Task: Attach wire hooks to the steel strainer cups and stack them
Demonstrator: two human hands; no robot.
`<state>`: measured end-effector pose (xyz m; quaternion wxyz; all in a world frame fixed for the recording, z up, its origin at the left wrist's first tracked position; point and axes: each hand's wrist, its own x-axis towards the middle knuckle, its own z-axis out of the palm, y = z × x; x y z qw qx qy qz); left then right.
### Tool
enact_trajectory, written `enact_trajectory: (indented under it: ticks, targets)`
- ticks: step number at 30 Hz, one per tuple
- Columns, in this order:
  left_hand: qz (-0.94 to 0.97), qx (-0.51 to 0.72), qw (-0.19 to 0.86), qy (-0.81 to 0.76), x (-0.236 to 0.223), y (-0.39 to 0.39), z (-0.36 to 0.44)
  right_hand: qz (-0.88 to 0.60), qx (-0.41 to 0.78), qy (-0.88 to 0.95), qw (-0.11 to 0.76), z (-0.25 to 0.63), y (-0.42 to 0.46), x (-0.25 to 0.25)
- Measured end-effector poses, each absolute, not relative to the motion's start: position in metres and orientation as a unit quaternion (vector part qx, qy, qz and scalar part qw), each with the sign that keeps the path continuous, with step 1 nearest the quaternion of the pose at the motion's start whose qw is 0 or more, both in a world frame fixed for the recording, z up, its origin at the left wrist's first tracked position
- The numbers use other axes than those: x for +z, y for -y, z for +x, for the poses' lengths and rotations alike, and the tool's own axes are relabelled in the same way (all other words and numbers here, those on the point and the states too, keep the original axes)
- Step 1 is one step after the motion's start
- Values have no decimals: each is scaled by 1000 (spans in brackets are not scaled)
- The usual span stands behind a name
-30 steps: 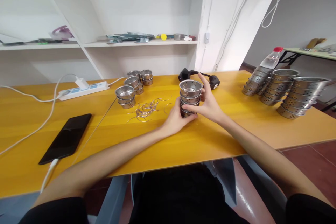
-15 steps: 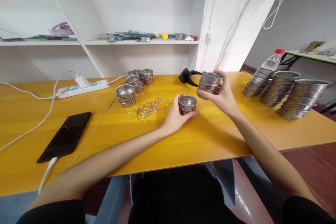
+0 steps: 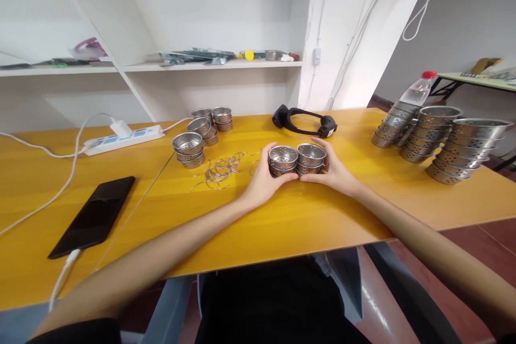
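Observation:
Two short stacks of perforated metal cups stand side by side on the yellow table. My left hand [image 3: 262, 176] is closed around the left stack of metal cups [image 3: 283, 158], thumb in front and fingers behind. Around the right stack of metal cups [image 3: 312, 156] my right hand [image 3: 334, 172] is closed in the same way. The stacks touch or nearly touch at their rims. Left of my left hand lies a loose tangle of thin metal wires [image 3: 222, 169]. Farther left sit several more perforated cups [image 3: 188, 143] in low stacks.
Tall stacks of cups [image 3: 467, 148] and a red-capped bottle [image 3: 419, 89] stand at the right. A black headband-like device [image 3: 304, 122] lies behind my hands. To the left are a phone [image 3: 93, 215] on a cable and a power strip [image 3: 124, 140]. White shelves [image 3: 217, 66] rise behind the table.
My right hand has lowered its metal cups to the table beside the left stack, uncovering the black device behind. The left hand keeps its hold. The camera view has shifted slightly.

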<state>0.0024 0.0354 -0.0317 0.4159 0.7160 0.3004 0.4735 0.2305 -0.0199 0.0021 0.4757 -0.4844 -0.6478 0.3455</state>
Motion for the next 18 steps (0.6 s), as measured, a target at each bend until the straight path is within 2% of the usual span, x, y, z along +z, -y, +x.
enact_trajectory:
  ticks: [5,12,15,18]
  targets:
    - [706,488,410,-309,-23,-34,1,-472,292,658,509,234,21,15]
    - [715,495,413,-271,-7,-44,2,-465,279,654,528,229,19,19]
    - [752,488,356,-262,-1,-49,5,-467,256,664,526,230,20,20]
    - [799,477,256,-262,2,-51,7,-473,215,674,524,234,19,20]
